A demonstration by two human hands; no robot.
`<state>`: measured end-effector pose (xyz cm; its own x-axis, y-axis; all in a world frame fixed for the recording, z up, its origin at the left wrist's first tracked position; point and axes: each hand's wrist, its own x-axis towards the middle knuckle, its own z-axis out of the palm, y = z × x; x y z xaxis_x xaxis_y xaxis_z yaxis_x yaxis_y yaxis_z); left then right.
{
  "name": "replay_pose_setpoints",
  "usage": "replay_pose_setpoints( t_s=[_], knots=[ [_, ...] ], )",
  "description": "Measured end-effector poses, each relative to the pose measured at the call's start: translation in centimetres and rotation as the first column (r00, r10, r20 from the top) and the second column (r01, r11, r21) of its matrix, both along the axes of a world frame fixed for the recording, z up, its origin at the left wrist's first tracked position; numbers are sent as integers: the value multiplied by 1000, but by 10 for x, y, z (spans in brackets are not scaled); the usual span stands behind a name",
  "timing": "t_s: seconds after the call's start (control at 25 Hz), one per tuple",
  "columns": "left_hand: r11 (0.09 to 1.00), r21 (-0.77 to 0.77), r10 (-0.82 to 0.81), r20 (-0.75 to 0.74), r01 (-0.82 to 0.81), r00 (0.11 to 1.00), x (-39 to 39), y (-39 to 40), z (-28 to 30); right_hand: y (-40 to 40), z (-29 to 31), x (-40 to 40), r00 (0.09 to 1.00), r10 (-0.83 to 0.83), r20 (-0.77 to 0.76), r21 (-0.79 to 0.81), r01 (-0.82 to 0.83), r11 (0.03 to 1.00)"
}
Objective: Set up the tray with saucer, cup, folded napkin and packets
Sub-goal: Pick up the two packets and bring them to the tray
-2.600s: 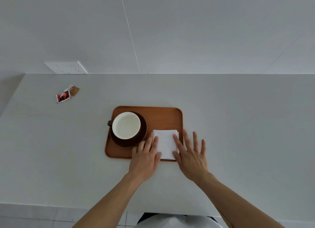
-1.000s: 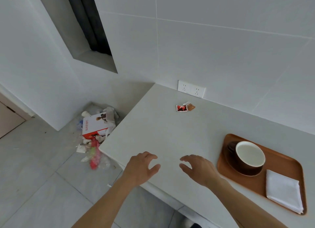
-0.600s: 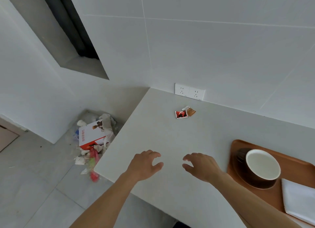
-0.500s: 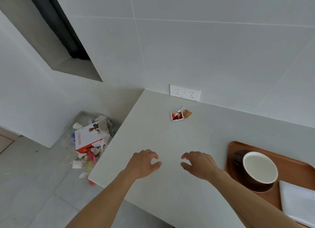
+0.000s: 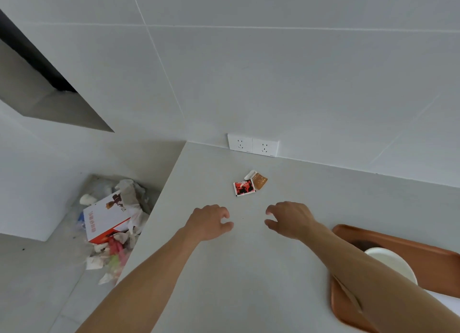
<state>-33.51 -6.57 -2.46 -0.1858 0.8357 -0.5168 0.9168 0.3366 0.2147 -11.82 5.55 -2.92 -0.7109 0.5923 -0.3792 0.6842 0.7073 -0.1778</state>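
Two packets lie on the white counter near the back wall: a red one [image 5: 244, 187] and a brown one [image 5: 258, 180] touching it. My left hand [image 5: 210, 222] and my right hand [image 5: 288, 218] hover over the counter just short of them, fingers loosely curled, holding nothing. At the right edge sits the wooden tray [image 5: 423, 248]. On it stands the white cup [image 5: 390, 261] on a dark saucer [image 5: 366, 245], partly behind my right forearm. A sliver of the white napkin [image 5: 445, 298] shows at the far right.
A double wall socket [image 5: 252, 145] sits at the counter's back edge behind the packets. The counter's left edge drops to the floor, where a pile of rubbish with a white and red box [image 5: 105, 218] lies.
My view has swung left from the tray toward the packets. Both hands left the napkin and moved left and forward across the counter, closer to the packets.
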Motion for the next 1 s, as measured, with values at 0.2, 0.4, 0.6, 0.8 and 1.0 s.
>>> replay_pose_setpoints(
  t_s=[0.2, 0.4, 0.6, 0.8, 1.0],
  knots=[
    [997, 33, -75, -9, 75, 997, -23, 64, -12, 50, -7, -27, 999, -49, 3, 19, 49, 999],
    [981, 153, -113, -72, 123, 991, -34, 114, -25, 91, -16, -60, 991, -102, -91, 100, 111, 989],
    [971, 166, -147, -158, 173, 977, -27, 139, -44, 110, -34, -83, 983, -169, -64, 41, 172, 984],
    [973, 206, -73, -144, 102, 987, -19, 145, -56, 112, -50, -93, 974, -212, -79, -8, 212, 977],
    [983, 184, 17, 7, -18, 1000, -20, 141, -60, 106, -57, -91, 898, -409, -163, -229, 369, 901]
  ],
)
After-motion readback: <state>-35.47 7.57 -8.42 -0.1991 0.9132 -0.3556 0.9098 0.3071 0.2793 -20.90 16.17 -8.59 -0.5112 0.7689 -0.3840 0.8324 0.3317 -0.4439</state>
